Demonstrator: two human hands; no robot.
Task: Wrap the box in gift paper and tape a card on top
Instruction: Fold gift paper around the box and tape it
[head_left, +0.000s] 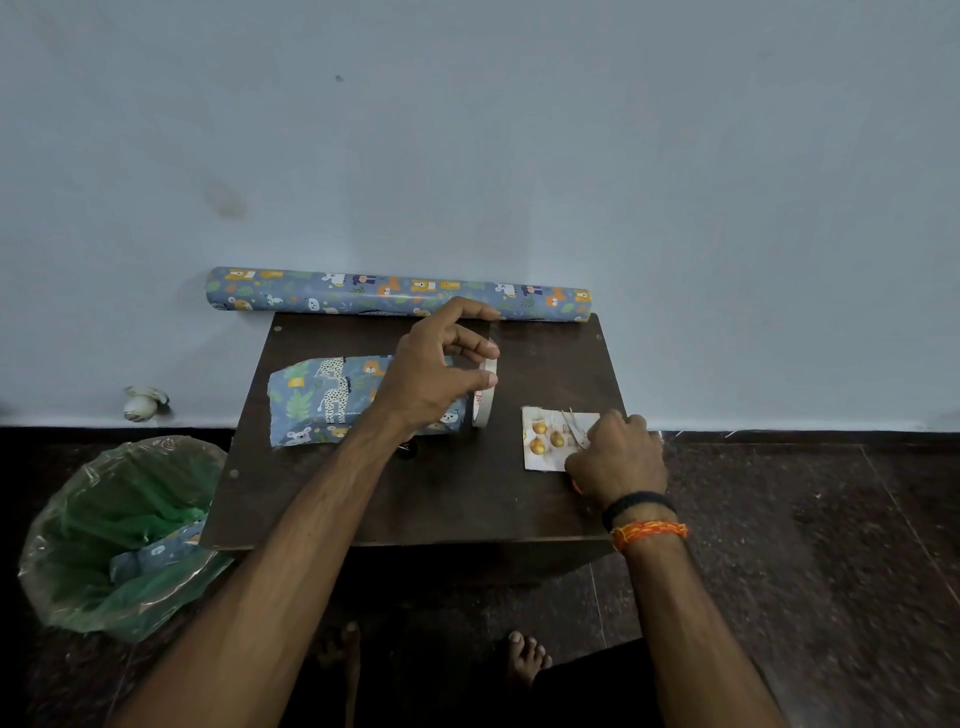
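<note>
The box (322, 400), wrapped in blue animal-print paper, lies on the left of the small dark table (441, 499). My left hand (436, 374) holds a white tape roll (485, 395) upright just right of the box, thumb and fingers around its rim, with a clear strip drawn up towards the index finger. A white card (545, 441) with gold baubles lies flat at the table's right. My right hand (618, 457) rests curled on the card's right edge and grips what look like small scissors (574, 428), their thin blades pointing up-left over the card.
The gift paper roll (395, 293) lies along the table's far edge against the wall. A bin lined with a green bag (119, 535), paper scraps inside, stands on the floor at the left. A small white object (140, 402) sits by the wall. My bare feet are below the table.
</note>
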